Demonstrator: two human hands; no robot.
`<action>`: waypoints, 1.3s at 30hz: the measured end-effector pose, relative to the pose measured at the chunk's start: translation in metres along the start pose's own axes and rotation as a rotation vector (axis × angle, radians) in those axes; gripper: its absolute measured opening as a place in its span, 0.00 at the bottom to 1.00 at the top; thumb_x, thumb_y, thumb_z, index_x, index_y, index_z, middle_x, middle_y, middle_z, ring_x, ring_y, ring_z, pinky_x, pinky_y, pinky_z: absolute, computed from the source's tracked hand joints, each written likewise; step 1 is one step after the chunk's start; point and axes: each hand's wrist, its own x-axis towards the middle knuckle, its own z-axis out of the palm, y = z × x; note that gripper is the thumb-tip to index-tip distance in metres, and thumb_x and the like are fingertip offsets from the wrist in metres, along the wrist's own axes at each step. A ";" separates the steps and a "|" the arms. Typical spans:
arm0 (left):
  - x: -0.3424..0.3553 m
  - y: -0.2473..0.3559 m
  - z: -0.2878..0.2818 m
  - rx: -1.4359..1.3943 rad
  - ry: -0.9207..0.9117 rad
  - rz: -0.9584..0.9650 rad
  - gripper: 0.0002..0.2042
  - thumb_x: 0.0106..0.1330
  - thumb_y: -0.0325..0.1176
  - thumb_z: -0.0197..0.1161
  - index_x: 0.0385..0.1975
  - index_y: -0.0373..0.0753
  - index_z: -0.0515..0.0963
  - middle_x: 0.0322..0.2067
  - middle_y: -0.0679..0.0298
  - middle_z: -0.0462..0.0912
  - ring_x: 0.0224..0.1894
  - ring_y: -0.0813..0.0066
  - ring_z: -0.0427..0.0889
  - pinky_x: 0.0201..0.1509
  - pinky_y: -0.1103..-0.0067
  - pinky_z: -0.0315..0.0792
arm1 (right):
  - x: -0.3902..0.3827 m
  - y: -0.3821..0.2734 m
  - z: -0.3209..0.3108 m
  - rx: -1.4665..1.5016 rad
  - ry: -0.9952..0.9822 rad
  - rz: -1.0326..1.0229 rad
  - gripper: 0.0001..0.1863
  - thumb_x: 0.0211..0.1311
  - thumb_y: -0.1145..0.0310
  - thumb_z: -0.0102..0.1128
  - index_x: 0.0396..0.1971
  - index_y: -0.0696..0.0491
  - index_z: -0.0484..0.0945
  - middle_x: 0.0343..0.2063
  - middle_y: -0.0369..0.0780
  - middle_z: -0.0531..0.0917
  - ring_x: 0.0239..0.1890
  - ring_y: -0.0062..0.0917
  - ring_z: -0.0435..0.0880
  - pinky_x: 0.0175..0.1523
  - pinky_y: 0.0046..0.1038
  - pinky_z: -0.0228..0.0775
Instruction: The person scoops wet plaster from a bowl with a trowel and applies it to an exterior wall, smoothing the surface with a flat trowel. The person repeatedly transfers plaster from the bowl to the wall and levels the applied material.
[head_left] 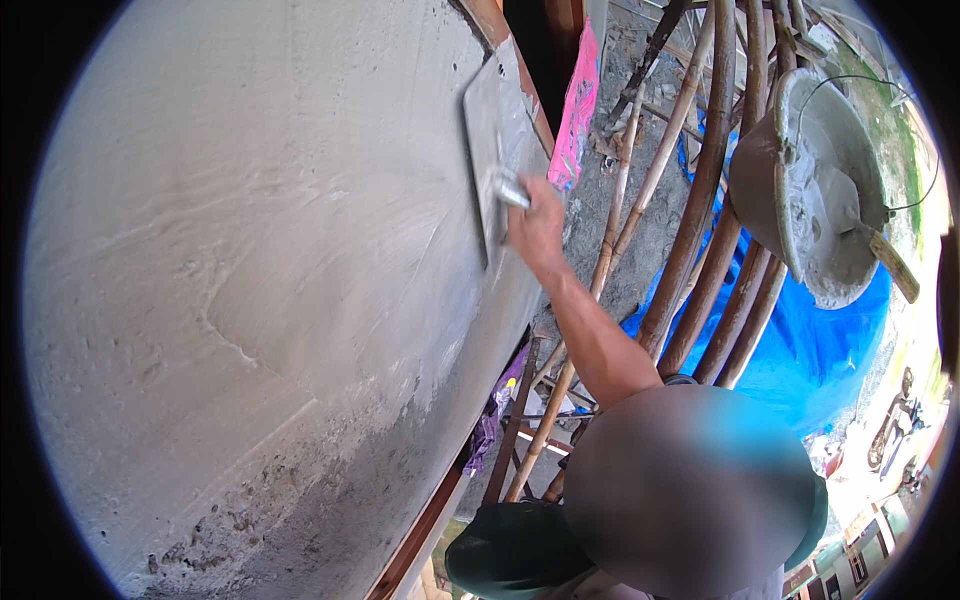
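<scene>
My right hand (538,228) is closed round the handle of a plastering trowel (484,125). The trowel's long, flat blade lies against the grey plastered wall (300,200), close to its right edge. My bare forearm reaches up and left to it from the lower right. Around the blade the plaster looks smooth, with curved streaks; lower down it turns rough, darker and pitted. A blurred round patch covers where the upper arm would be. My left hand does not show.
On the right, a bucket (755,185) of wet grey mortar holds a wooden-handled tool (893,266). Bamboo poles (712,170) run past it, above a blue tarp (800,345). A pink sheet (575,110) hangs beside the wall's edge; a wooden frame (425,540) borders it below.
</scene>
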 end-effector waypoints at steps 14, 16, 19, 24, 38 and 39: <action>-0.008 -0.015 -0.004 0.033 -0.001 -0.006 0.34 0.70 0.51 0.46 0.65 0.27 0.55 0.64 0.38 0.55 0.65 0.41 0.57 0.66 0.53 0.54 | 0.027 -0.008 -0.007 0.403 -0.134 0.842 0.14 0.54 0.77 0.52 0.42 0.60 0.77 0.16 0.33 0.71 0.14 0.17 0.68 0.17 0.24 0.61; -0.004 -0.007 -0.011 0.074 -0.022 -0.014 0.34 0.71 0.52 0.44 0.64 0.27 0.55 0.64 0.38 0.56 0.65 0.40 0.58 0.66 0.52 0.55 | 0.046 -0.061 -0.018 0.363 -0.146 0.647 0.13 0.55 0.77 0.52 0.40 0.60 0.77 0.18 0.34 0.73 0.16 0.17 0.70 0.21 0.23 0.63; 0.001 -0.006 -0.019 0.147 -0.034 0.002 0.33 0.71 0.53 0.43 0.63 0.26 0.57 0.63 0.37 0.59 0.64 0.39 0.60 0.65 0.51 0.56 | 0.067 -0.166 -0.041 0.252 -0.108 0.288 0.09 0.56 0.76 0.54 0.37 0.59 0.78 0.23 0.37 0.79 0.24 0.18 0.75 0.31 0.23 0.67; 0.000 -0.002 -0.029 0.276 -0.152 -0.014 0.35 0.70 0.55 0.43 0.60 0.25 0.61 0.60 0.37 0.62 0.62 0.40 0.64 0.63 0.52 0.60 | 0.063 -0.241 -0.067 0.399 -0.294 -0.223 0.11 0.48 0.80 0.58 0.34 0.56 0.78 0.26 0.45 0.78 0.29 0.39 0.80 0.36 0.33 0.71; -0.007 -0.013 -0.030 0.273 -0.185 -0.002 0.35 0.70 0.55 0.43 0.63 0.27 0.55 0.64 0.41 0.58 0.65 0.41 0.60 0.66 0.52 0.58 | 0.015 -0.120 -0.042 0.161 -0.222 -0.240 0.15 0.45 0.83 0.58 0.36 0.56 0.77 0.27 0.46 0.76 0.29 0.41 0.78 0.35 0.33 0.69; -0.010 -0.017 -0.029 0.308 -0.194 0.005 0.35 0.70 0.55 0.43 0.64 0.27 0.55 0.64 0.41 0.58 0.65 0.41 0.60 0.66 0.52 0.58 | 0.003 -0.115 -0.047 0.191 -0.219 -0.211 0.13 0.47 0.83 0.57 0.35 0.57 0.77 0.26 0.45 0.76 0.28 0.39 0.79 0.35 0.32 0.69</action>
